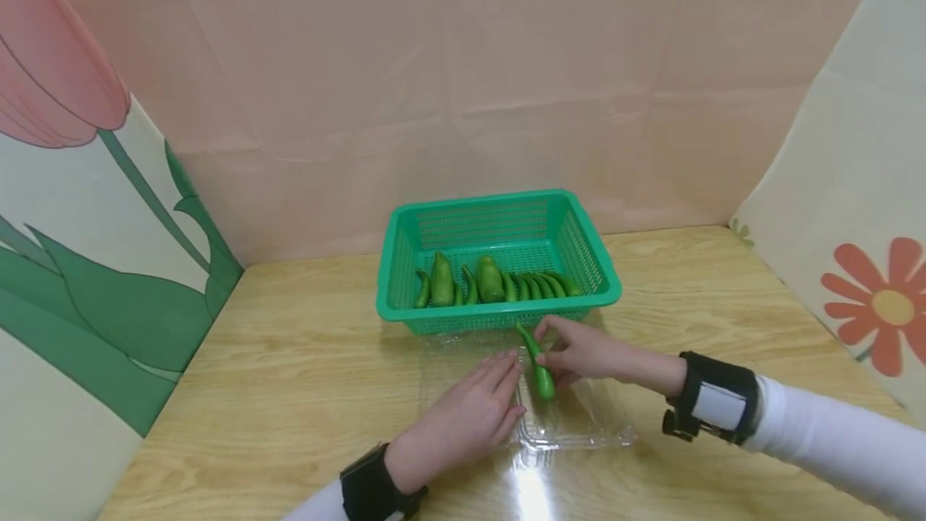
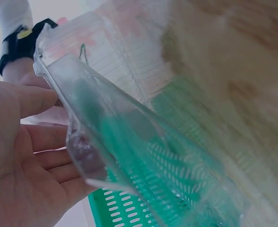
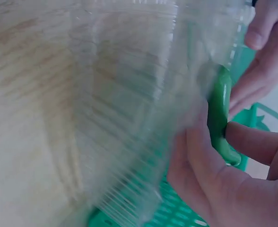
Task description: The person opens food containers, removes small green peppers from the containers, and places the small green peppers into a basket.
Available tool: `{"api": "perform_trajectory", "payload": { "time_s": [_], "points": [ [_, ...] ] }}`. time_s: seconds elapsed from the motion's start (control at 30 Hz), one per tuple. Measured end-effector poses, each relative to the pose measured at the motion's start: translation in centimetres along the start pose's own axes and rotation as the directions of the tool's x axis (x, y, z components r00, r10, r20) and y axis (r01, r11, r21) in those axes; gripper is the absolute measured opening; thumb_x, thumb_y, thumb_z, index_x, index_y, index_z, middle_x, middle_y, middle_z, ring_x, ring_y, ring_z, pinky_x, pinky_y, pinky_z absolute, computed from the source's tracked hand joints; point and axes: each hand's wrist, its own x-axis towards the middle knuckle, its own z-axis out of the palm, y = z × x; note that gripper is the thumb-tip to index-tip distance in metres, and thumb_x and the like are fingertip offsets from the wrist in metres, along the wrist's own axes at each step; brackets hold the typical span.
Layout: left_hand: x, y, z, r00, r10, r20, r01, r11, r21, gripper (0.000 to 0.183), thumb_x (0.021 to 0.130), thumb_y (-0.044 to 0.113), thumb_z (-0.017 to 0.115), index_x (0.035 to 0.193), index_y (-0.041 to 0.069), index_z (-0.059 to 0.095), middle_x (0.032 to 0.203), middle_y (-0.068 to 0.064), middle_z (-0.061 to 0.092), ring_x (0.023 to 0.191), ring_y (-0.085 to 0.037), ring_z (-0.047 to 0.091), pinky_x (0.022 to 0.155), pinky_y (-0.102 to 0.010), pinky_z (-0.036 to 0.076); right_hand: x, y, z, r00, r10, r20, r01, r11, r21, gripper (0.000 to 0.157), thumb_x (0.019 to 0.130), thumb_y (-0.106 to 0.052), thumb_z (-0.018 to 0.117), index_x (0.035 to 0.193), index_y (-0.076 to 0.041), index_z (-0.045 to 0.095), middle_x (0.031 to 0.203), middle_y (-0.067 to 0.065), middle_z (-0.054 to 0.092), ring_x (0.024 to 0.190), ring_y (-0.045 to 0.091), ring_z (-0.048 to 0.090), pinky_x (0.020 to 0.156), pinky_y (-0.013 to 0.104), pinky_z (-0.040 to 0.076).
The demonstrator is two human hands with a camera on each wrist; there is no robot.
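My right hand (image 1: 582,350) pinches a slim green pepper (image 1: 542,380) between thumb and fingers, over a clear plastic clamshell box (image 1: 571,428). In the right wrist view the pepper (image 3: 219,101) shows its thick end up and its curved, thin end down. Beside it, my left hand (image 1: 466,408) lies with fingers extended over the left part of the box. The left wrist view has these fingers against the rim of the clear box (image 2: 129,109), partly behind its see-through wall.
Just behind the box stands a green mesh basket (image 1: 499,313). Several slim green peppers (image 1: 546,286) and two fatter green vegetables (image 1: 489,280) lie in it. The wooden table (image 1: 304,360) meets a pink backdrop (image 1: 434,103) at the back and printed panels at both sides.
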Motion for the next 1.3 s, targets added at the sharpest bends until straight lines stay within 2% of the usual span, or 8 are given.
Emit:
{"api": "perform_trajectory", "payload": {
  "time_s": [0.33, 0.67, 0.97, 1.3],
  "points": [
    [-0.1, 0.0, 0.0, 1.0, -0.004, -0.009, 0.004, 1.0, 0.002, 0.054, 0.101, 0.036, 0.036, 0.136, -0.005, 0.045, 0.144, -0.021, 0.043, 0.135, -0.029, 0.04, 0.115, -0.038, 0.032, -1.3, -1.9, -1.8, 0.997, -0.079, 0.014, 0.08, 0.993, -0.082, 0.03, 0.092, -0.006, 0.057, 0.117, 0.002, 0.043, 0.086, 0.017, 0.067, 0.075, 0.022, 0.067, 0.07, 0.039, 0.062],
    [-0.2, -0.1, 0.1, 1.0, -0.006, -0.003, 0.006, 1.0, -0.002, 0.054, 0.102, 0.036, 0.035, 0.137, -0.004, 0.044, 0.145, -0.021, 0.041, 0.136, -0.028, 0.039, 0.115, -0.037, 0.031, -0.8, -4.8, -5.0, 0.992, -0.089, -0.086, 0.074, 0.984, -0.162, 0.036, 0.093, -0.01, 0.058, 0.126, -0.002, 0.044, 0.086, 0.015, 0.064, 0.075, 0.02, 0.065, 0.071, 0.034, 0.062],
    [-0.2, -0.1, 0.2, 1.0, -0.001, -0.008, 0.001, 1.0, 0.007, 0.055, 0.102, 0.037, 0.034, 0.137, -0.005, 0.043, 0.145, -0.022, 0.041, 0.136, -0.029, 0.039, 0.115, -0.037, 0.032, 1.1, -6.0, -7.6, 0.991, -0.078, -0.108, 0.058, 0.981, -0.183, 0.036, 0.095, -0.009, 0.055, 0.127, -0.001, 0.042, 0.075, 0.009, 0.062, 0.07, 0.017, 0.063, 0.073, 0.038, 0.062],
    [0.0, 0.0, 0.2, 1.0, 0.006, 0.0, -0.006, 1.0, 0.021, 0.055, 0.102, 0.036, 0.035, 0.137, -0.005, 0.043, 0.145, -0.022, 0.041, 0.136, -0.029, 0.039, 0.114, -0.038, 0.033, 5.0, -6.0, -9.9, 0.983, -0.009, -0.184, -0.035, 0.971, -0.237, 0.038, 0.095, -0.01, 0.056, 0.128, 0.001, 0.042, 0.077, 0.01, 0.061, 0.066, 0.016, 0.064, 0.069, 0.03, 0.061]
  ]
}}
